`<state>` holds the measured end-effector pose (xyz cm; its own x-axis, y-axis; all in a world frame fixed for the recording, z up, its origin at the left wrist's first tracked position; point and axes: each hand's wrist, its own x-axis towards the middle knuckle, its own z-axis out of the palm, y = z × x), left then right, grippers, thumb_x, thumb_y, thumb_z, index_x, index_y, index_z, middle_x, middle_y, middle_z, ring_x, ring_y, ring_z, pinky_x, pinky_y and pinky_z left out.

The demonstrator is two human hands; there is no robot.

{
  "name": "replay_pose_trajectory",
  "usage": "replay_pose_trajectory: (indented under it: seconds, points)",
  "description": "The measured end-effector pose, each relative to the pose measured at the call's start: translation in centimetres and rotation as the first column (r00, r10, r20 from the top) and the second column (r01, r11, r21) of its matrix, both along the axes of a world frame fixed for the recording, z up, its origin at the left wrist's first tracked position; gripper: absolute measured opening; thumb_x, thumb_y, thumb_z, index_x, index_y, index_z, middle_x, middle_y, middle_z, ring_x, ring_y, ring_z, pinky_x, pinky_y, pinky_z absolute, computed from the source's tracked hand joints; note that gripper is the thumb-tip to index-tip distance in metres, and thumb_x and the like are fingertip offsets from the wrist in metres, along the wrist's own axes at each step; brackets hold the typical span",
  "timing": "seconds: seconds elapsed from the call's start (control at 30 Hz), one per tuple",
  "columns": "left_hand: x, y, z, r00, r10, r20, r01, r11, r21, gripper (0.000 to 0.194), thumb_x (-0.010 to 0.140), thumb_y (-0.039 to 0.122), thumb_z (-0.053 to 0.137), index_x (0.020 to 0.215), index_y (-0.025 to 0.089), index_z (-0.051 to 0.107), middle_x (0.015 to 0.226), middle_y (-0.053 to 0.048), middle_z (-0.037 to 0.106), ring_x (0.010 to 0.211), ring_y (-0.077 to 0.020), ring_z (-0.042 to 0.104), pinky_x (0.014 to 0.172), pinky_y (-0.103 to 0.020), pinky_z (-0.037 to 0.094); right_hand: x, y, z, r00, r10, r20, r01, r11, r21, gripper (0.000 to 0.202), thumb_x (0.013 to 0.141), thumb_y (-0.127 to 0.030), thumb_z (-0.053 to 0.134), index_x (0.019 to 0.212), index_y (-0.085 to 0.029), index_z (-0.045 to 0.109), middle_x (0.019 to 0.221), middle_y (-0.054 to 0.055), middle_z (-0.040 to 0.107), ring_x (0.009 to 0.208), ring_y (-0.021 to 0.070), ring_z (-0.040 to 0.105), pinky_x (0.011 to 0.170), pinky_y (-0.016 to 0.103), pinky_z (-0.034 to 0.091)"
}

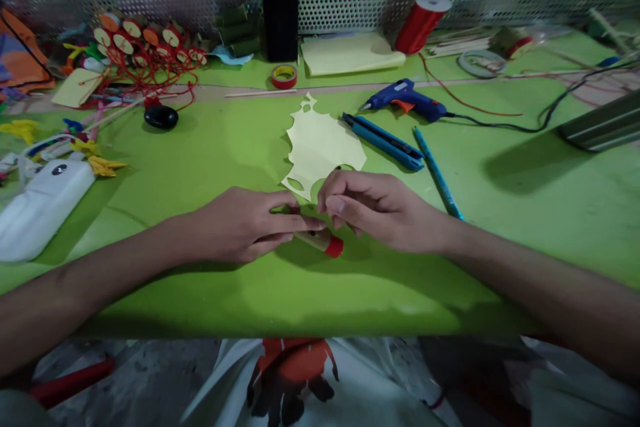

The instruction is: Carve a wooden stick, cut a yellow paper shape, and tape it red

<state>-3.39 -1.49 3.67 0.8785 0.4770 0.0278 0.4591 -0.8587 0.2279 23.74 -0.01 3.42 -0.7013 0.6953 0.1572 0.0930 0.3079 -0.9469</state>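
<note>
— From the head view, what do the two hands have?

— They meet at the middle of the green desk [200, 167], near its front edge. The left hand [240, 223] lies knuckles up, its grip closed around a small tan stick with a red cap [325, 242]; the capped end pokes out to the right. The right hand [380, 207] touches the left hand's fingertips, fingers curled in; whether they pinch anything I cannot tell.

— And the paper?

— A pale yellow cut-out [323, 143] lies flat just beyond the hands, its near edge touching or slipping under the fingers.

— Any open room?

— Bare desk to the right of the right forearm and to the left of the left hand. Farther right lie a teal pencil [437, 173], a blue cutter [385, 140] and a blue glue gun [407, 99] with its cord. On the far left sit red-threaded spools [145, 47], a black oval thing [161, 117] and, at the left edge, a white case [40, 210]. A tape roll [284, 75] and a red ribbon spool [423, 21] stand by the perforated back wall.
</note>
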Motion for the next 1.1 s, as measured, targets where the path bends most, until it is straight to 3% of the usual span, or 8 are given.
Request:
replay_pose_trajectory:
  seconds: [0.13,0.27,0.47,0.57,0.67,0.77,0.93,1.1]
  points:
    - [0.0,0.0,0.0,1.0,0.015,-0.017,-0.015,1.0,-0.002,0.042,0.108,0.027,0.054,0.148,0.034,0.061,0.124,-0.007,0.07,0.083,-0.0171,0.067,0.065,-0.026,0.045,0.4,0.4,0.4,0.988,0.063,-0.141,-0.109,0.932,-0.345,0.032,0.108,-0.046,0.059,0.092,-0.018,0.058,0.088,0.004,0.074,0.061,0.0109,0.066,0.05,0.023,0.049]
    - [0.1,0.0,0.0,0.999,0.029,-0.021,-0.029,1.0,-0.004,0.043,0.108,0.027,0.052,0.15,0.033,0.059,0.125,-0.006,0.07,0.086,-0.0172,0.068,0.066,-0.026,0.045,0.7,0.9,0.5,0.986,0.024,-0.163,-0.082,0.928,-0.363,0.034,0.104,-0.047,0.066,0.086,-0.019,0.06,0.055,-0.007,0.055,0.045,0.0083,0.052,0.048,0.022,0.047]
    - [0.3,-0.2,0.0,0.988,0.151,-0.03,-0.153,0.981,-0.118,0.053,0.103,0.025,0.06,0.154,0.02,0.047,0.123,-0.008,0.074,0.095,-0.019,0.072,0.076,-0.027,0.048,0.6,0.6,0.7,0.998,-0.045,0.038,0.051,0.984,-0.172,0.033,0.1,-0.048,0.07,0.09,-0.017,0.065,0.058,-0.008,0.044,0.047,0.0059,0.037,0.044,0.022,0.027]
    - [0.2,-0.2,-0.1,0.981,0.194,-0.03,-0.196,0.969,-0.149,0.052,0.101,0.027,0.064,0.15,0.023,0.048,0.12,-0.006,0.075,0.093,-0.019,0.073,0.074,-0.027,0.047,0.5,0.3,0.8,0.981,0.0,0.195,-0.004,1.0,0.019,0.022,0.101,-0.038,0.067,0.1,-0.016,0.069,0.059,-0.009,0.043,0.05,0.0061,0.034,0.046,0.022,0.025]
    - [0.0,-0.1,-0.3,0.989,0.148,-0.009,-0.148,0.979,-0.143,0.042,0.103,0.026,0.061,0.144,0.026,0.054,0.124,-0.005,0.073,0.097,-0.0189,0.072,0.075,-0.026,0.046,0.5,0.1,0.8,0.95,0.023,0.312,-0.087,0.977,0.193,0.016,0.101,-0.029,0.063,0.106,-0.015,0.069,0.057,-0.009,0.045,0.049,0.0065,0.037,0.048,0.023,0.026]
    - [-0.2,-0.1,-0.4,0.995,0.096,0.009,-0.095,0.991,-0.094,0.039,0.105,0.026,0.056,0.143,0.029,0.057,0.128,-0.005,0.069,0.096,-0.0186,0.07,0.073,-0.027,0.046,0.8,0.2,0.8,0.959,-0.015,0.281,-0.052,0.971,0.232,0.017,0.104,-0.03,0.058,0.1,-0.016,0.067,0.068,-0.003,0.058,0.056,0.0082,0.047,0.052,0.023,0.033]
    - [-0.3,0.0,-0.5,0.997,0.072,0.029,-0.071,0.996,-0.045,0.038,0.106,0.027,0.054,0.142,0.035,0.062,0.127,-0.004,0.066,0.08,-0.0149,0.063,0.067,-0.027,0.042,1.4,0.5,1.5,0.977,-0.14,0.161,0.089,0.954,0.288,0.026,0.107,-0.034,0.056,0.099,-0.015,0.072,0.072,-0.001,0.063,0.059,0.0097,0.051,0.055,0.025,0.04]
    - [-0.3,0.1,-0.6,0.996,0.065,0.057,-0.06,0.995,-0.085,0.03,0.106,0.026,0.054,0.133,0.031,0.066,0.125,-0.003,0.068,0.086,-0.0155,0.067,0.07,-0.027,0.044,1.9,0.6,2.4,0.981,-0.194,0.006,0.165,0.847,0.505,0.016,0.103,-0.022,0.064,0.103,-0.021,0.08,0.095,0.005,0.078,0.084,0.0155,0.07,0.075,0.03,0.053]
